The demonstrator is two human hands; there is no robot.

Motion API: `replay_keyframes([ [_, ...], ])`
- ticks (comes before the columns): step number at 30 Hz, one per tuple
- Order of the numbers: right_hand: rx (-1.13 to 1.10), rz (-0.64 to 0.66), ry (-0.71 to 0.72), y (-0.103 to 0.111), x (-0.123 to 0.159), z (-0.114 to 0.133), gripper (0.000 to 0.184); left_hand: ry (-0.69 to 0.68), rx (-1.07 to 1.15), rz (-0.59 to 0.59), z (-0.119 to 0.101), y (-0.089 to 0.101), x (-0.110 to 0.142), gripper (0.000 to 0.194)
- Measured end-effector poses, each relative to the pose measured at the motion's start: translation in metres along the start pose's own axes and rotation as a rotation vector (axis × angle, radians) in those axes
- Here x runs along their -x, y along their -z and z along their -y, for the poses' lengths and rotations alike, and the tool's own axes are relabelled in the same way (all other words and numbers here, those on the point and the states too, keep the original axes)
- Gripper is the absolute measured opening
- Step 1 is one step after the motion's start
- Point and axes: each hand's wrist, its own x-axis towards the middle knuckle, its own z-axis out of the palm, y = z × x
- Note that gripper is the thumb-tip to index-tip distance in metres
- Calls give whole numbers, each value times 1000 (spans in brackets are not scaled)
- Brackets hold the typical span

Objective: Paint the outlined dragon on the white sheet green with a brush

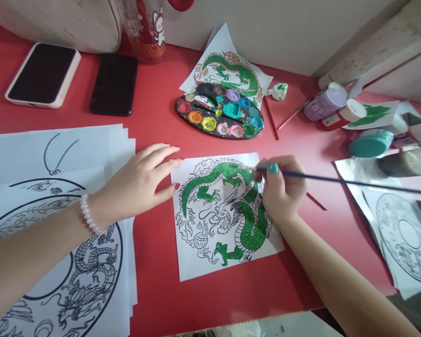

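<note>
In my right hand (pixel 284 187) is a long blue paintbrush (pixel 315 177), its bristles touching the green body near the top of a dragon drawing (pixel 210 224). Much of the dragon is painted green, while the head, flames and clouds stay as black lines on white paper. My left hand (pixel 150 175) lies with fingers spread, fingertips at the sheet's left edge. Behind the drawing sits a black paint palette (pixel 192 129) with wells of several colours. It partly covers another dragon picture (pixel 231 58), coloured green and orange.
Printed sheets (pixel 101 140) lie at the left under my forearm. Two dark-screened devices, one white-cased (pixel 44 75) and one black (pixel 114 84), are at the back left. Paint bottles (pixel 325 101) and a teal-lidded jar (pixel 371 143) stand at the right, above more sheets (pixel 379 220).
</note>
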Motion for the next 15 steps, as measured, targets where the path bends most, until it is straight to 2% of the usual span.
replay_keyframes([
  [2, -57, 202, 107, 2, 14, 12, 4, -2, 2, 3, 0, 0, 0, 41],
  [5, -81, 335, 204, 5, 22, 23, 17, 10, 7, 17, 0, 0, 0, 41],
  [11, -24, 412, 253, 1, 12, 24, 21, 21, 9, 24, 0, 2, 0, 40],
  [15, 7, 426, 207, 0, 12, 25, 21, 19, 7, 27, 1, 1, 1, 40],
])
